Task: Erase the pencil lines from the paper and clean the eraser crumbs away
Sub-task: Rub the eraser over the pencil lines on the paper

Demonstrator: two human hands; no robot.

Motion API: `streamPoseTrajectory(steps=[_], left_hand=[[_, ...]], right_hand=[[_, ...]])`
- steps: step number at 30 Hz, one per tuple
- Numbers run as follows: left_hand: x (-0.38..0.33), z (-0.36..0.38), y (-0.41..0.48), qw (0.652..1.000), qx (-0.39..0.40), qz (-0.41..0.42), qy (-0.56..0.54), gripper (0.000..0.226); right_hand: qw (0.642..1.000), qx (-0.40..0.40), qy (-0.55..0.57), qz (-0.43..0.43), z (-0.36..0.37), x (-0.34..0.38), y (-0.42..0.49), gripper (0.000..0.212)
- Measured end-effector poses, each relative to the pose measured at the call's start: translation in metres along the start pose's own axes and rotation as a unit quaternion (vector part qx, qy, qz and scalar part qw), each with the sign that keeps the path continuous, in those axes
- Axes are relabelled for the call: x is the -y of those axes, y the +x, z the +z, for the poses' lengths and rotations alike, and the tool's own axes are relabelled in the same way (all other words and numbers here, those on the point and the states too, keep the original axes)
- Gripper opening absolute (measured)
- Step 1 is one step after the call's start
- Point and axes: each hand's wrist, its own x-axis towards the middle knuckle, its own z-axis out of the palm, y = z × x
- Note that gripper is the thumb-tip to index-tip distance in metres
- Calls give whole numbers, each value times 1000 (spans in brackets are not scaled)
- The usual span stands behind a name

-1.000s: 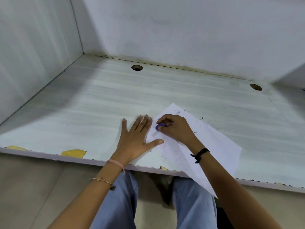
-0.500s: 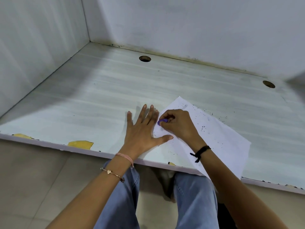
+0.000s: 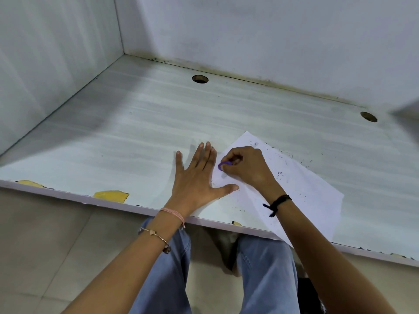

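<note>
The right hand [image 3: 247, 168] pinches the small purple eraser [image 3: 224, 165] down on the paper [image 3: 306, 193] near its left edge. The left hand [image 3: 199, 177] lies spread flat with its thumb pinning the sheet, so short strokes away from that thumb should stop it buckling. The paper's near corner overhangs the bench [image 3: 136, 132] front, so I'd sweep the crumbs [image 3: 280, 175] towards the open surface behind.

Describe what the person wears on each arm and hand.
No sleeves are in view. The wrist of the left hand carries a thin pink thread band and a slim gold bangle with a small charm. The wrist of the right hand carries a black knotted cord bracelet.
</note>
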Motion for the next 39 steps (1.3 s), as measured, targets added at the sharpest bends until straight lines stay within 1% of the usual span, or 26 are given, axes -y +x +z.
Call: streamPoseTrajectory(steps=[1, 4, 5, 8, 9, 12, 13, 15, 16, 17, 19, 20, 21, 23, 24, 25, 27, 28, 29, 31, 32, 33, 35, 36, 37, 39], left_hand=[[0, 0, 0, 1000, -1, 1, 2, 117], [0, 0, 0, 1000, -1, 5, 17, 118], [0, -1, 0, 1000, 0, 5, 15, 117], [0, -1, 0, 1000, 2, 0, -1, 116], [0, 0, 0, 1000, 0, 1, -1, 116], [1, 0, -1, 1000, -6, 4, 7, 119], [1, 0, 0, 1000, -5, 4, 9, 119], [0, 0, 0, 1000, -2, 0, 7, 118], [0, 0, 0, 1000, -2, -1, 6, 117], [0, 0, 0, 1000, -4, -1, 5, 117], [0, 0, 0, 1000, -3, 0, 7, 119], [1, -1, 0, 1000, 0, 0, 9, 119], [0, -1, 1, 1000, 2, 0, 7, 119], [0, -2, 1, 1000, 0, -3, -4, 117], [0, -2, 0, 1000, -1, -5, -8, 117], [0, -2, 0, 1000, -3, -5, -9, 118], [0, -3, -1, 1000, -9, -5, -5, 122], [0, -4, -1, 1000, -10, -6, -1, 122], [0, -4, -1, 1000, -10, -7, 1, 122], [0, -5, 0, 1000, -7, -13, 0, 119], [-1, -5, 0, 1000, -6, -14, 2, 120], [-1, -5, 1, 1000, -7, -14, 5, 121], [0, -4, 0, 1000, -6, -14, 13, 126], [0, -5, 0, 1000, -3, -14, 12, 127], [0, -5, 0, 1000, -1, -14, 9, 126], [0, -5, 0, 1000, 2, -15, 0, 121]], right_hand=[[1000, 1, -5, 1, 1, 1, 0, 6], [997, 74, -22, -17, 6, 5, -7, 8], [997, 74, -16, -18, 6, 4, -6, 8], [1000, 6, 12, -6, 0, 0, 2, 7], [1000, 12, 10, -7, -1, 1, 2, 7], [997, 76, -8, -19, 5, 5, -6, 14], [998, 64, 1, -15, 6, 4, -6, 16], [999, 4, 33, -2, 5, 0, -3, 20], [999, -8, 43, -2, 4, 0, -2, 20], [999, 4, 41, -4, 2, 1, -2, 20], [997, 70, 25, -11, 2, 5, -5, 20], [996, 83, 23, -12, 4, 5, -6, 20], [997, 69, 25, -9, 5, 4, -5, 20], [999, 5, 38, -9, 5, 2, 0, 21], [999, -3, 44, -11, 5, 2, 2, 21], [999, 12, 40, -12, 4, 2, 2, 21], [996, 88, 25, -9, 2, 5, -1, 21], [994, 104, 23, -6, 3, 5, -2, 21], [996, 91, 25, -5, 4, 4, -2, 20], [999, 26, 40, -9, 7, 2, 0, 19], [999, 14, 43, -14, 8, 1, 1, 19], [999, 21, 37, -18, 8, 2, 1, 19], [996, 88, 19, -22, 5, 3, 0, 19], [994, 107, 15, -20, 4, 2, -1, 19], [995, 96, 15, -17, 4, 0, 0, 19], [999, 21, 28, -11, 5, -2, 3, 19]])
